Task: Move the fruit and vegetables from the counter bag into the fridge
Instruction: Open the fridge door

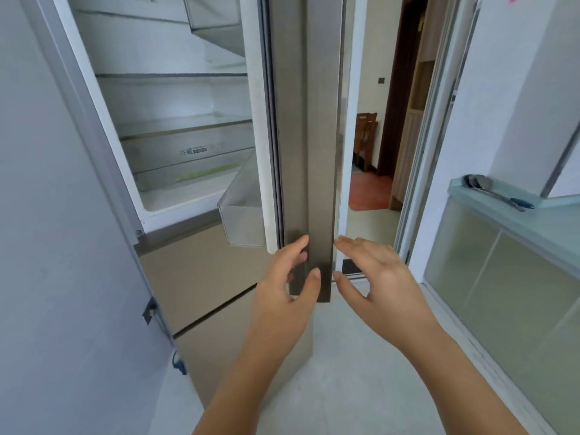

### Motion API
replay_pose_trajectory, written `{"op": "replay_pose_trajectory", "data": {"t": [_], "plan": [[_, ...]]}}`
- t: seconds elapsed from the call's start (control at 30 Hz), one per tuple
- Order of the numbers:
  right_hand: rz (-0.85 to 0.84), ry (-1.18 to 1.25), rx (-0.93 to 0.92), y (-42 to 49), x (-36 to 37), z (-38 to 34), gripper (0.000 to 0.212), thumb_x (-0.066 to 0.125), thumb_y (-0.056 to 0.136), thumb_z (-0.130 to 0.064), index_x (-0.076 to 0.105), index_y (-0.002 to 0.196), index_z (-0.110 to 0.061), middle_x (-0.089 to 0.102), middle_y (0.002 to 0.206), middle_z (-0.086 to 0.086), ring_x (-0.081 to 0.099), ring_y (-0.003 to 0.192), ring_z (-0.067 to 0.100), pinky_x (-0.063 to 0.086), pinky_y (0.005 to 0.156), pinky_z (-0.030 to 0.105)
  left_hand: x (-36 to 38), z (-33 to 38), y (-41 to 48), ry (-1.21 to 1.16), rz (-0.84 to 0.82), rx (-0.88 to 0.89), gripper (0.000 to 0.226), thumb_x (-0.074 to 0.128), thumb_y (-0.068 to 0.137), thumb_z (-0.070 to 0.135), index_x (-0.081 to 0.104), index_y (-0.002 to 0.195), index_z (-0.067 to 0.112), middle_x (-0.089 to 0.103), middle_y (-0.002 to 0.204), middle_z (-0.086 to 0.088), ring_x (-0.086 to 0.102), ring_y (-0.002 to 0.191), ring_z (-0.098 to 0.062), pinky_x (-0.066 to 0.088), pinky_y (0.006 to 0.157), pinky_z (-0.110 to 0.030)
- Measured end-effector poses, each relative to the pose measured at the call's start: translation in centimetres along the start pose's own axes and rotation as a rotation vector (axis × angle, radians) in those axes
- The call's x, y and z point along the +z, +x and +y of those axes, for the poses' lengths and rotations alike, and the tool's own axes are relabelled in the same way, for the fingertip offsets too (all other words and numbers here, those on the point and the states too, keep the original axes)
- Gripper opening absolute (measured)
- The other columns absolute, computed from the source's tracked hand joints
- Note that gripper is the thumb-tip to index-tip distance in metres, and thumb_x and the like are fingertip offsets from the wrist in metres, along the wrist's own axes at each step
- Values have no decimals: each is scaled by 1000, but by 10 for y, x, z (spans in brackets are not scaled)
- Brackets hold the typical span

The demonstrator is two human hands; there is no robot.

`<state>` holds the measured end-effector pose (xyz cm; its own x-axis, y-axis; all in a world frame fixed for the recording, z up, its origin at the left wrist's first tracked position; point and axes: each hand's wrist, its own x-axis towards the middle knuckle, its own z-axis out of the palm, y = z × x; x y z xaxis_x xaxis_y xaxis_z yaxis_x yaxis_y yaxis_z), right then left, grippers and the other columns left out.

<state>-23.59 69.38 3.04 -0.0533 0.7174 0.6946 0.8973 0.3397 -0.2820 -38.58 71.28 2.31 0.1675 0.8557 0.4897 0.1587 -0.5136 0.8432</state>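
In the head view, the tall brushed-steel fridge door point(309, 152) is seen edge-on and swung open. Its lower edge is gripped between the fingers and thumb of the left hand point(282, 284), while the right hand point(376, 277) is held flat, just right of the door. Left of the door, nothing can be made out on the glass shelves of the white fridge interior point(175, 120). No bag or produce is in view, so loading is judged not yet begun.
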Motion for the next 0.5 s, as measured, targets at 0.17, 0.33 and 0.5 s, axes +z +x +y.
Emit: {"op": "replay_pose_trajectory", "data": {"t": [0.17, 0.33, 0.5], "plan": [[47, -39, 61, -14, -26, 19, 44, 45, 81, -36, 62, 114, -12, 66, 111, 3, 60, 102, 23, 47, 87, 46, 26, 7, 4, 14, -83, 22, 41, 54, 82, 28, 49, 123, 36, 54, 123, 20, 48, 113, 8, 36, 92, -7], [107, -71, 60, -15, -41, 23, 43, 45, 81, -35, 63, 112, -11, 67, 109, 4, 50, 103, 14, 47, 89, 41, 29, 13, 11, 166, -1, 163, 33, 56, 87, 18, 54, 118, 30, 56, 114, 18, 44, 107, 16, 37, 80, -5], [132, -68, -1, -3, -34, 20, 40, 47, 82, -32, 64, 110, -10, 66, 111, 4, 57, 105, 22, 46, 90, 46, 15, 12, 26, 346, 133, 337, 41, 45, 83, 29, 60, 117, 12, 57, 113, 8, 47, 109, 1, 28, 94, -4]]}}
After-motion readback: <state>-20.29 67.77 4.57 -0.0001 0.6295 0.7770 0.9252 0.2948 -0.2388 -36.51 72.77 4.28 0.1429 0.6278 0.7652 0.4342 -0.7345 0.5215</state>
